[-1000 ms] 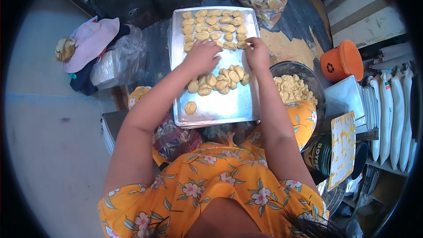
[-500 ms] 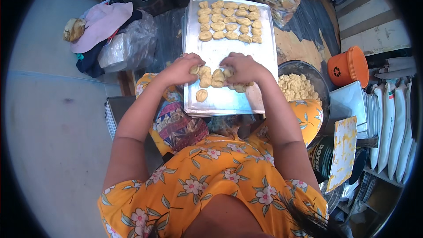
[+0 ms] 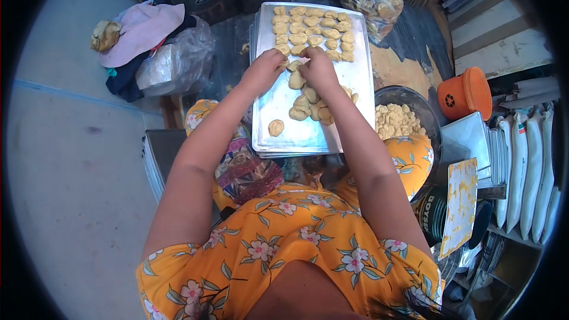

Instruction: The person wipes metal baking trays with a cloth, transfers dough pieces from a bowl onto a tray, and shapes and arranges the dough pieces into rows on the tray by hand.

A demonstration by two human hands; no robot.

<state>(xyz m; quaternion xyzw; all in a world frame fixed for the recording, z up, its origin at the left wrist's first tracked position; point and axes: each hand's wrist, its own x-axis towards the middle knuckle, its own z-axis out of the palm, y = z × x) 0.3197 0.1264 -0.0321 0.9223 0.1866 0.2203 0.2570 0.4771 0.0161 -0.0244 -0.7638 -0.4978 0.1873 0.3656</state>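
Observation:
A metal baking tray (image 3: 267, 104) lies before me, its far part lined with rows of tan dough pieces (image 3: 298, 38). My left hand (image 3: 268, 70) is at the tray's left side, fingers pinched on a dough piece just below the rows. To its right, my right hand (image 3: 319, 71) curls its fingers round another dough piece (image 3: 295, 79). Below that hand a loose heap of dough pieces (image 3: 301, 108) rests on the tray, partly hidden by my right forearm. A single round dough piece (image 3: 276, 127) sits apart near the front left corner.
Right of the tray stands a dark basin (image 3: 437, 121) full of dough lumps (image 3: 398, 120). Beyond it is an orange bucket (image 3: 465, 95). A plastic bag of dough-coloured pieces (image 3: 371, 6) stands at the far right corner. Cloths and a clear plastic bag (image 3: 178, 62) lie left.
Both hands have moved away from me, up the tray to the edge of the rows. Some dough pieces shifted with them, while the rest of the heap stays in the tray's nearer half.

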